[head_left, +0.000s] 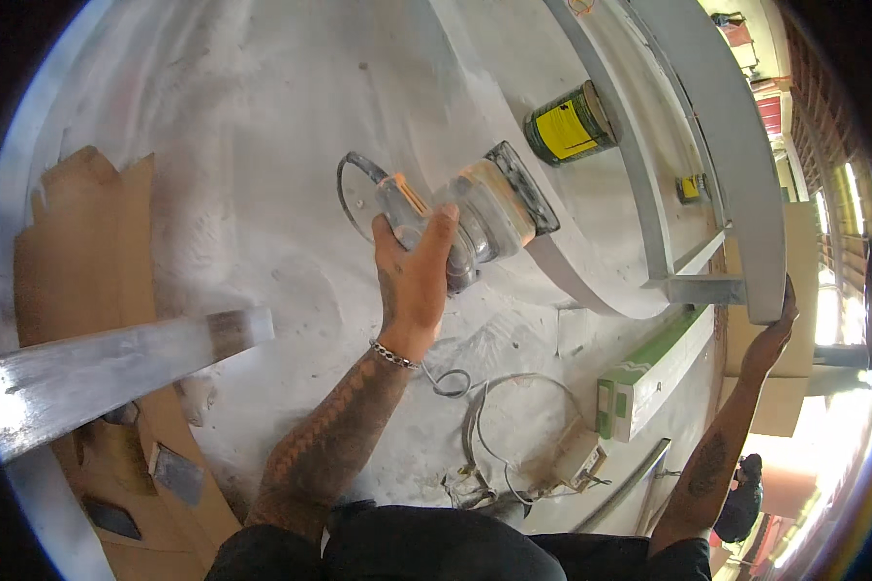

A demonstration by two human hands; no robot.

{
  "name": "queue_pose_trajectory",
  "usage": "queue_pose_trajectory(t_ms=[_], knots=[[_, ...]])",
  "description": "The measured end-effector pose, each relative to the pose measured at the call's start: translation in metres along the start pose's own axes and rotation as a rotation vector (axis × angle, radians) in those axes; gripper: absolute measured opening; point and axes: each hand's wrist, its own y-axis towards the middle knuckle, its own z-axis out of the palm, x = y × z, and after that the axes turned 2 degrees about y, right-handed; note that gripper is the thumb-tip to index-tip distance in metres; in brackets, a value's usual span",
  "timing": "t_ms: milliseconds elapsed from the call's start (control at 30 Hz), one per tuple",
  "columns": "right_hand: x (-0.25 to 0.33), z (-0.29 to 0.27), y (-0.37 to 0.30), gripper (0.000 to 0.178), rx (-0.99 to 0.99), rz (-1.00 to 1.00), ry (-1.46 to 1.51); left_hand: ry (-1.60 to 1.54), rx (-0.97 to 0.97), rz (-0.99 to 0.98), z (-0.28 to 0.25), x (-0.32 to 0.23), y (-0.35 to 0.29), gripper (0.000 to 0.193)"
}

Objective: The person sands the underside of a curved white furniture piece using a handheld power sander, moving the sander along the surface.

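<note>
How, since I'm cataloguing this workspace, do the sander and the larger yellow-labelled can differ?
The left hand grips the sander; no hand touches the can. The sander is grey and orange; the can, dark green with a yellow label. The sander has a flat dark base; the can is cylindrical.

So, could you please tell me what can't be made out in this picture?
All in the head view:
- Left hand: some fingers, hidden by the sander and the hand itself.
- Right hand: its grip, hidden at the edge of the frame.
- Frame: upper end, cut off by the picture's top edge.
- Small can: label details, too small.
- Background person: hands, too small to tell.
</note>
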Motion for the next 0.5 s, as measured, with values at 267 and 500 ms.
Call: queue_pose_trajectory(t_ms=[267, 500], knots=[[-0.034, -0.027, 0.001, 0.085, 0.148, -0.136, -0.028, 0.082, -0.006, 0.121, 0.009, 0.029, -0.032, 0.067], [-0.023, -0.027, -0.001, 0.095, 0.210, -0.255, -0.112, 0.168, 0.039, 0.155, 0.014, 0.061, -0.056, 0.068]])
